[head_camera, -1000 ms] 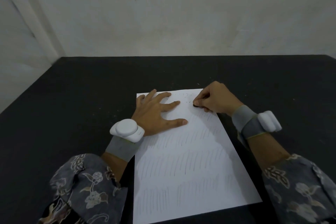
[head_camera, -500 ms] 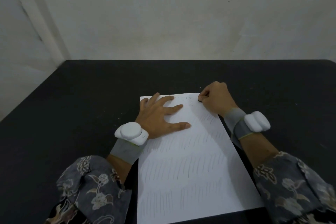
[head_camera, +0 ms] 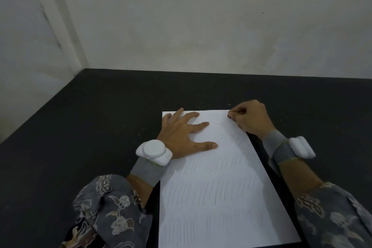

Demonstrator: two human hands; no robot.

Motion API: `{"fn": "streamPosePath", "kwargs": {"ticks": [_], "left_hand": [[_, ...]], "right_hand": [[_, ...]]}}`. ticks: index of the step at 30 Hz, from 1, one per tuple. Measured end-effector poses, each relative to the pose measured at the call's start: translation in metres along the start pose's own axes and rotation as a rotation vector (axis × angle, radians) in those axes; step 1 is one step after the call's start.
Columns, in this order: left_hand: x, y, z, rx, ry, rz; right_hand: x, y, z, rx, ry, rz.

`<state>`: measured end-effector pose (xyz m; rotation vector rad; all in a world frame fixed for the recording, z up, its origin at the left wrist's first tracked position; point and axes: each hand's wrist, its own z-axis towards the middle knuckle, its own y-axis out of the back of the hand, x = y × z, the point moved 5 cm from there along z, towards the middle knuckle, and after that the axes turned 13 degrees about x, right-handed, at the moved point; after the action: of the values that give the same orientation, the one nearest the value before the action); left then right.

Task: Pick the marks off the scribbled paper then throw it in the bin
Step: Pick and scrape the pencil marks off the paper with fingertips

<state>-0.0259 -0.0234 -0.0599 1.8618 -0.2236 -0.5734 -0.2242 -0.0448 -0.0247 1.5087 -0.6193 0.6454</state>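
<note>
A white paper (head_camera: 217,177) is lying flat on a black table (head_camera: 80,127), its long sides running away from the viewer and slanting slightly, its near edge reaching almost to the table's front. Rows of faint pencil strokes (head_camera: 211,193) are covering the lower and middle sheet, while the far strip is showing mostly bare with small dark crumbs (head_camera: 216,120) scattered on it. The left hand (head_camera: 181,133) is pressing flat on the far left corner, fingers spread wide and straight. The right hand (head_camera: 249,119) is sitting at the far right corner, fingers curled and pinching a small dark eraser (head_camera: 229,117) against the paper's edge. Each wrist is carrying a grey band with a white device (head_camera: 154,152). Bare table is extending widely to the left, beyond the far edge toward the wall (head_camera: 201,26), and to the right of the sheet.
</note>
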Motion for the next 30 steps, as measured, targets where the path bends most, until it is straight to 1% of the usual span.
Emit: {"fn": "streamPosePath", "kwargs": {"ticks": [2, 3, 4, 6, 7, 8, 9, 13, 15, 16, 18, 20, 21, 22, 24, 26, 27, 28, 30], "left_hand": [[-0.001, -0.002, 0.0, 0.003, -0.004, -0.013], [-0.001, 0.0, 0.001, 0.003, -0.011, -0.015], [-0.004, -0.005, 0.003, 0.016, -0.017, -0.016], [-0.002, -0.004, 0.003, -0.008, -0.011, 0.013], [-0.003, -0.004, 0.004, -0.013, -0.01, 0.022], [0.0, -0.003, 0.003, -0.023, -0.005, 0.024], [0.0, -0.003, 0.004, -0.031, -0.005, 0.024], [-0.002, -0.005, 0.004, -0.061, -0.01, 0.046], [-0.002, -0.004, 0.004, -0.066, -0.003, 0.055], [-0.003, -0.004, 0.005, -0.067, -0.002, 0.055], [-0.003, -0.005, 0.005, -0.07, -0.003, 0.056], [-0.002, -0.005, 0.006, -0.069, -0.004, 0.057], [-0.001, -0.005, 0.007, -0.065, -0.003, 0.054], [-0.001, -0.005, 0.007, -0.058, -0.002, 0.047], [-0.001, -0.005, 0.006, -0.053, -0.006, 0.039], [0.0, -0.006, 0.006, -0.066, -0.013, 0.037], [-0.001, -0.006, 0.006, -0.073, -0.014, 0.038], [0.0, -0.006, 0.007, -0.072, -0.01, 0.042], [-0.001, -0.006, 0.007, -0.056, 0.0, 0.055]], "right_hand": [[-0.001, 0.003, -0.011, 0.08, -0.001, 0.383], [-0.001, 0.004, -0.014, 0.166, -0.022, 0.579], [-0.007, 0.002, -0.022, 0.272, -0.068, 0.707], [-0.007, -0.003, -0.027, 0.476, -0.122, 0.838], [-0.008, -0.006, -0.03, 0.533, -0.138, 0.871], [-0.005, -0.01, -0.029, 0.555, -0.132, 0.873], [-0.004, -0.012, -0.027, 0.531, -0.107, 0.879], [-0.006, -0.003, -0.018, 0.322, 0.047, 0.831], [-0.006, 0.001, -0.018, 0.316, 0.078, 0.879], [-0.005, 0.0, -0.02, 0.36, 0.08, 0.931], [0.0, -0.007, -0.025, 0.537, 0.044, 0.987], [0.006, -0.019, -0.03, 0.693, -0.002, 0.939], [0.008, -0.024, -0.03, 0.711, -0.004, 0.901], [0.01, -0.027, -0.028, 0.682, 0.009, 0.873], [0.01, -0.027, -0.019, 0.527, 0.055, 0.826], [0.006, -0.02, -0.014, 0.383, 0.088, 0.883], [0.003, -0.015, -0.013, 0.345, 0.102, 0.96], [0.001, -0.012, -0.013, 0.338, 0.11, 1.043], [0.001, -0.007, -0.018, 0.419, 0.105, 1.122]]}}
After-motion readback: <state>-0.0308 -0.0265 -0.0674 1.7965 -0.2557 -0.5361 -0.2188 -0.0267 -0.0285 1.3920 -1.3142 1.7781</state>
